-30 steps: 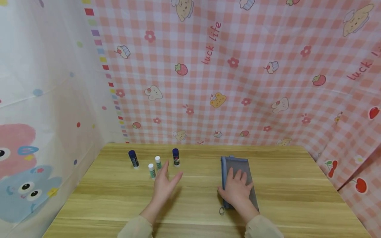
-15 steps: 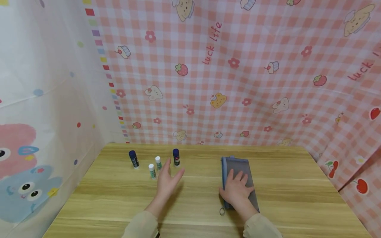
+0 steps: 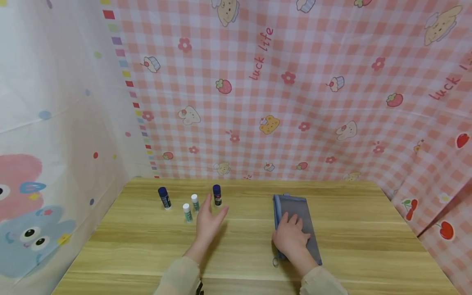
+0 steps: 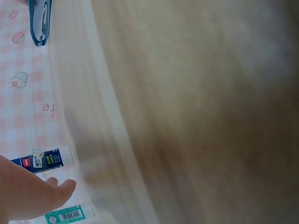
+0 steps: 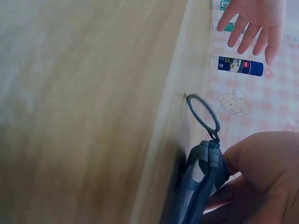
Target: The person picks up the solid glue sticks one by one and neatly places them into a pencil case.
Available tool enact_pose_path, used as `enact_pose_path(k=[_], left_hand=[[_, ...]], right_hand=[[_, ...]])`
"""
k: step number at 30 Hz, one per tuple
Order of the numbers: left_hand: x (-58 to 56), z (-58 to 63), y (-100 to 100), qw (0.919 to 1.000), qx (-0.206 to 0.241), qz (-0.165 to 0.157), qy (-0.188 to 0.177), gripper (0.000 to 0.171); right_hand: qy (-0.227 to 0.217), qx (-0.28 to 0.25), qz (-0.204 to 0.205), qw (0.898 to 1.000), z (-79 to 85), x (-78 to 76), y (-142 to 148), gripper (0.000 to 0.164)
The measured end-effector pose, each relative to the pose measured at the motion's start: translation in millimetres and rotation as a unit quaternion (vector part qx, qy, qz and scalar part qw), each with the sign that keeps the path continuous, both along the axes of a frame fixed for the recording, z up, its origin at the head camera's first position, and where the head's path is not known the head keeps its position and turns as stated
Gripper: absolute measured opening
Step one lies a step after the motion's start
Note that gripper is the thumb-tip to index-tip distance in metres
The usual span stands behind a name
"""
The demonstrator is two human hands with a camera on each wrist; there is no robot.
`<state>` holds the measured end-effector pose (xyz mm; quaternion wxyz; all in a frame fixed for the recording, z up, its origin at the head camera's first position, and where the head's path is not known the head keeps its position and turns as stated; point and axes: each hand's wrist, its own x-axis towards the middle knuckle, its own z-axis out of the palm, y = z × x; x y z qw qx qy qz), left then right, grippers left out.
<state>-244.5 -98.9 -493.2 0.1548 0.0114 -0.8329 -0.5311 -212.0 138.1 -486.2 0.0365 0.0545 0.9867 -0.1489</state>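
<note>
My right hand (image 3: 291, 237) rests on a grey-blue zip pouch (image 3: 304, 217) lying flat at the right of the table, its fingers spread over the upper side. In the right wrist view the thumb touches the pouch's end by the zip (image 5: 201, 172), where a metal ring (image 5: 203, 112) hangs. My left hand (image 3: 207, 223) hovers over the table with thumb and fingers apart, holding nothing. Just beyond it stand a navy-capped glue stick (image 3: 217, 195) and two small white-capped tubes with green labels, one nearer (image 3: 187, 213) and one behind (image 3: 195, 203).
A second navy-capped glue stick (image 3: 164, 198) stands farthest left. All sit on a wood-grain table (image 3: 236, 262), with a pink checked cloth (image 3: 250, 102) hanging behind it and a white printed cloth (image 3: 73, 135) at the left.
My right hand's thumb has drawn in against the pouch and the hand has shifted slightly toward me. My left hand has drifted a little right. The tubes and pouch stay put.
</note>
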Motion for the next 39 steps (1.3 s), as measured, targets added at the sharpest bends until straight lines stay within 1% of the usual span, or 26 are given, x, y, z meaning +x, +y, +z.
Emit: enact_pose_path(k=[10, 17, 20, 22, 24, 31, 35, 39], left_hand=[[-5.3, -4.1, -1, 1.0, -0.003, 0.001, 0.009, 0.077], [-6.7, -4.8, 1, 0.9992, 0.0, 0.016, 0.036, 0.076], [-9.7, -5.1, 0, 0.9997, 0.001, 0.017, 0.02, 0.075], [-11.8, -5.0, -1, 0.9999, 0.01, 0.011, 0.005, 0.074], [-13.3, -5.0, -1, 0.9999, 0.014, 0.008, 0.0, 0.073], [-15.4, -5.1, 0, 0.9996, 0.029, 0.005, 0.006, 0.074], [-17.4, -5.0, 2, 0.9993, 0.037, 0.01, 0.005, 0.073], [-21.3, -6.0, 3, 0.9982, 0.056, 0.018, 0.007, 0.072]], right_hand=[[0.035, 0.004, -0.001, 0.999, 0.9, 4.3, 0, 0.055], [0.043, -0.01, -0.001, 0.999, 3.2, 7.6, 1, 0.049], [0.045, -0.023, -0.005, 0.999, 3.0, 8.9, 3, 0.048], [0.051, -0.034, -0.006, 0.998, 2.9, 9.9, 4, 0.048], [0.059, -0.046, -0.01, 0.997, 2.9, 10.9, 5, 0.047], [0.078, -0.095, -0.021, 0.992, 2.6, 12.2, 8, 0.046], [0.087, -0.121, -0.021, 0.989, 2.4, 12.6, 9, 0.046], [0.093, -0.143, -0.022, 0.985, 1.4, 11.8, 11, 0.046]])
